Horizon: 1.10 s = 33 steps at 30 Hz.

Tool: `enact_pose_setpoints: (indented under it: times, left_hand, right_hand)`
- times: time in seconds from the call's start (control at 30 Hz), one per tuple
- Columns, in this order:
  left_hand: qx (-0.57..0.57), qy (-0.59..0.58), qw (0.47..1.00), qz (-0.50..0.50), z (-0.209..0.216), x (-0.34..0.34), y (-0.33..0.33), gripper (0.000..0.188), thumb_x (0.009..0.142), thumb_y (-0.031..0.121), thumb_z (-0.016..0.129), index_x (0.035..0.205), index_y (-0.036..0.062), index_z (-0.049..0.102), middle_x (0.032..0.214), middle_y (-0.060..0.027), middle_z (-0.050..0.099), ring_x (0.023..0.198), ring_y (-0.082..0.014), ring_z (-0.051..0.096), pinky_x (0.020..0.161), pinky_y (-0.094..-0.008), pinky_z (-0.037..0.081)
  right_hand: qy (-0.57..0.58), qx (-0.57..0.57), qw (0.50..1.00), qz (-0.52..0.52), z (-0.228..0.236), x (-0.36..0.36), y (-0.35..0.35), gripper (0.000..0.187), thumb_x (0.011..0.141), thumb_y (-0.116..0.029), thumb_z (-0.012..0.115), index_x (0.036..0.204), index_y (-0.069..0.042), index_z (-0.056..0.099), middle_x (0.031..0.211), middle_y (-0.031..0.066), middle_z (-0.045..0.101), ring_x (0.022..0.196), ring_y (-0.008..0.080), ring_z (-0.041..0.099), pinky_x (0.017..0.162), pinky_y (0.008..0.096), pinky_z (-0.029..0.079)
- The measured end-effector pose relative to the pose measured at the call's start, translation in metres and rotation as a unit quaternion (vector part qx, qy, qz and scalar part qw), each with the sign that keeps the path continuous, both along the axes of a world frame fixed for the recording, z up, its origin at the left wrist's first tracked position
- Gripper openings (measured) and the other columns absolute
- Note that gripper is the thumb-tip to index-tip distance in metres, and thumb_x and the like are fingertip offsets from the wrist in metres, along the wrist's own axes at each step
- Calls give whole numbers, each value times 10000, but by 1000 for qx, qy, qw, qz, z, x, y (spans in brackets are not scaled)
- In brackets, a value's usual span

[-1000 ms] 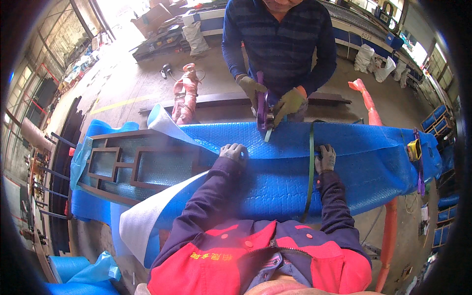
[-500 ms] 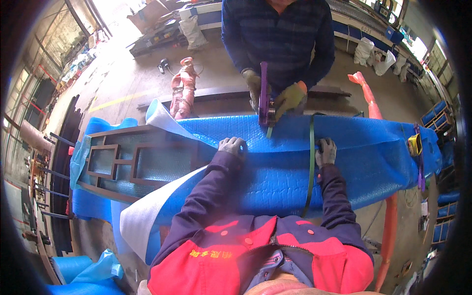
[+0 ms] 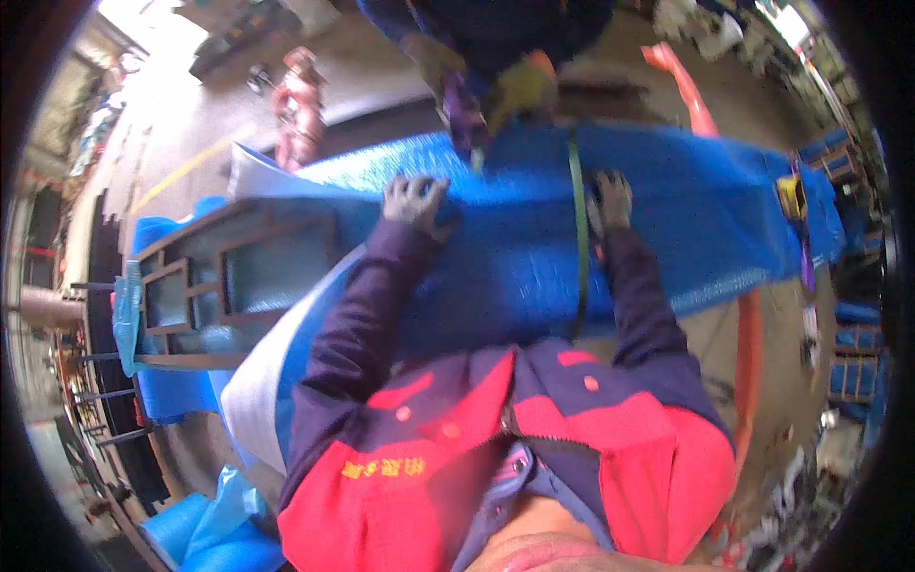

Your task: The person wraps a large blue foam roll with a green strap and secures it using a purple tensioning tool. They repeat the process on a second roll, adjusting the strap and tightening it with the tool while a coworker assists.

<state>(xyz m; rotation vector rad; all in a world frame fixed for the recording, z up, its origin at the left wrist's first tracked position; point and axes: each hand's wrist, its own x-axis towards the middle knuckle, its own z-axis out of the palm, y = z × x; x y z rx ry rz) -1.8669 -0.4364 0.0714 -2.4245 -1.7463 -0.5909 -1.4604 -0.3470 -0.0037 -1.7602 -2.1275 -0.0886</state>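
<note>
Blue foam-like wrap (image 3: 515, 257) lies folded over a long bundle in front of me. My left hand (image 3: 416, 202), in a grey glove, rests on the wrap with its fingers spread. My right hand (image 3: 610, 198), gloved alike, lies on it with fingers stretched out, just right of a green strap (image 3: 580, 238) running across the bundle. Neither hand shows anything held. At the left end, dark metal frames (image 3: 229, 276) stick out of the wrap. Across from me a co-worker's gloved hands (image 3: 524, 91) hold a purple tool (image 3: 464, 116) at the bundle's far edge; the picture is blurred there.
A white-lined flap of wrap (image 3: 262, 381) hangs open at the near left. A purple and yellow tool (image 3: 793, 200) sits at the right end. Orange-red wrapped posts (image 3: 750, 353) stand around the bundle. Blue rolls (image 3: 205, 534) lie at the lower left.
My view has tilted, so the scene sits higher and the co-worker's upper body is mostly cut off. My left hand's fingers are spread wider. Both hands stay on the wrap.
</note>
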Motion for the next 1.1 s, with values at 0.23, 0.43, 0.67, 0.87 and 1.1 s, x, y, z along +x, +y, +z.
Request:
enact_pose_setpoints:
  times: [0.23,0.43,0.67,0.87,1.1]
  left_hand:
    - [-37,-1,998,-40,-20,48,8,541,850,280,756,1364,214,605,1241,-90,617,1186,-334,584,1021,-505,449]
    - [-85,-64,994,-28,-50,52,18,254,907,207,657,1159,208,692,1138,-77,646,1084,-336,626,943,-469,500]
    - [-24,-121,989,-82,-53,50,17,183,902,202,645,1075,152,683,1071,-128,656,1003,-375,648,880,-491,524]
    - [-52,-71,994,-63,-63,51,26,158,901,207,642,1050,199,692,1058,-82,657,996,-359,643,869,-495,517]
    - [-61,-80,993,-60,-70,49,28,148,925,218,627,1051,194,699,1063,-90,654,1007,-358,638,873,-490,517]
  right_hand:
    - [46,3,999,10,12,-8,-5,442,735,-178,770,1162,-140,663,1257,141,611,1220,406,550,1047,512,427]
    - [49,47,997,25,7,-8,-5,360,741,-166,739,1094,-135,671,1183,118,623,1169,387,564,1010,509,439]
    - [106,-34,992,67,26,-8,-10,330,765,-223,725,1081,-126,720,1200,148,644,1183,374,576,996,496,464]
    - [48,23,998,24,30,-16,-20,351,810,-236,697,1151,-153,674,1240,127,613,1235,375,554,1095,505,408]
    - [62,19,997,37,25,-14,-20,398,826,-237,740,1208,-147,675,1306,147,599,1273,384,536,1110,510,395]
